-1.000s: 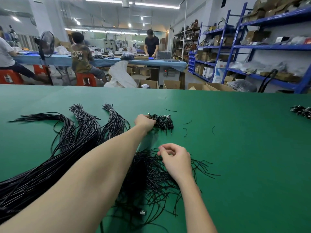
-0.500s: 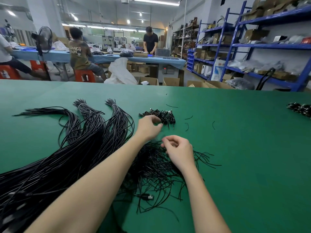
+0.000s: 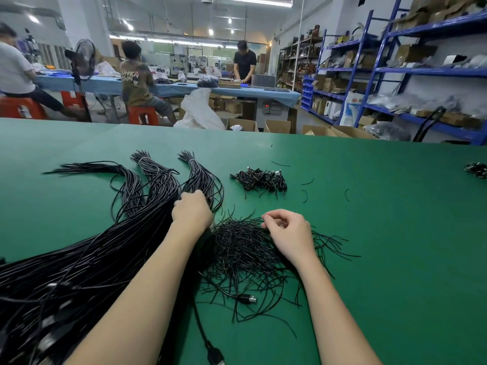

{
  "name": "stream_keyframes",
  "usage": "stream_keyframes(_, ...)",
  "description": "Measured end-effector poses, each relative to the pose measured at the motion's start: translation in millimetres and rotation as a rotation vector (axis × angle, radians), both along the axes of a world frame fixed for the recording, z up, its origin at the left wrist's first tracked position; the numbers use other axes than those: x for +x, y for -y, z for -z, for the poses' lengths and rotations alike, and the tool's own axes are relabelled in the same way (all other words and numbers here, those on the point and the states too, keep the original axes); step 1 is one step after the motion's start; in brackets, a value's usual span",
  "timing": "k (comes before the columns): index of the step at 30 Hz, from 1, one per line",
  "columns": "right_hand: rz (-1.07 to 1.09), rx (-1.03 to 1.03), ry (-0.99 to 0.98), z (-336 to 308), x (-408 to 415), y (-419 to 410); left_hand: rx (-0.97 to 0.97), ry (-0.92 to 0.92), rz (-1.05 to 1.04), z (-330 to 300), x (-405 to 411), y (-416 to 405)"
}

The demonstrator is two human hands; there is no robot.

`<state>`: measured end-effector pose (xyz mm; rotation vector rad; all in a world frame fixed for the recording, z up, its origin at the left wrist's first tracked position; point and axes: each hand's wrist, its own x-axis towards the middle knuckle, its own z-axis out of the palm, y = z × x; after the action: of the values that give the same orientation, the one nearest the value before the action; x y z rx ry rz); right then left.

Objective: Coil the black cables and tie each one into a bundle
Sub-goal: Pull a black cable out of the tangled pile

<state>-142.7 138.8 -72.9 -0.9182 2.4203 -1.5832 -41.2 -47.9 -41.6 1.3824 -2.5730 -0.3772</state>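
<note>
Reaching into the long black cables, the left hand curls its fingers round some — next, pull one free; the right hand pinches nothing clear.

Your matt green felt-like bench carries glossy black plastic-sheathed cables, thin matt black wire ties, and one shiny metal-tipped black plug.
</note>
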Motion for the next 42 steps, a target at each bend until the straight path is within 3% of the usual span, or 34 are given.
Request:
stream_keyframes(3,-0.010,0.006,-0.009,-0.4,1.7,2.7,-0.005,-0.099,-0.013,-6.6,4.8,2.5)
stream_keyframes(11,-0.100,-0.011,-0.010,-15.3,18.4,15.8,0.089,-0.061,0.007,-14.0,5.1,-2.3)
stream_keyframes(17,-0.257,-0.033,0.001,-29.5,47.5,37.3,0.365,-0.480,0.044,-10.6,4.9,-2.5)
stream_keyframes(21,-0.446,0.018,0.166,-29.9,60.4,44.0,0.653,-0.603,0.100,-19.0,12.0,-4.6)
stream_keyframes(25,-0.475,-0.034,0.297,-34.3,66.2,42.1,0.950,-0.786,0.168,-32.1,15.9,-7.5)
stream_keyframes(28,-0.449,-0.095,0.368,-36.4,66.9,42.5,0.960,-0.787,0.254,-32.9,19.8,-11.7)
stream_keyframes(32,-0.288,-0.075,0.211,-35.9,63.3,41.6,0.689,-0.533,0.351,-28.1,23.8,-12.7)
stream_keyframes(34,-0.233,-0.100,0.213,-34.7,61.1,40.9,0.711,-0.494,0.371,-27.2,23.1,-12.7)
stream_keyframes(39,-0.257,-0.255,0.544,-36.7,58.4,40.7,0.698,-0.531,0.356,-27.5,19.5,-12.7)
stream_keyframes(42,-0.307,-0.302,0.636,-42.4,52.3,36.7,0.632,-0.638,0.335,-28.2,20.8,-10.0)
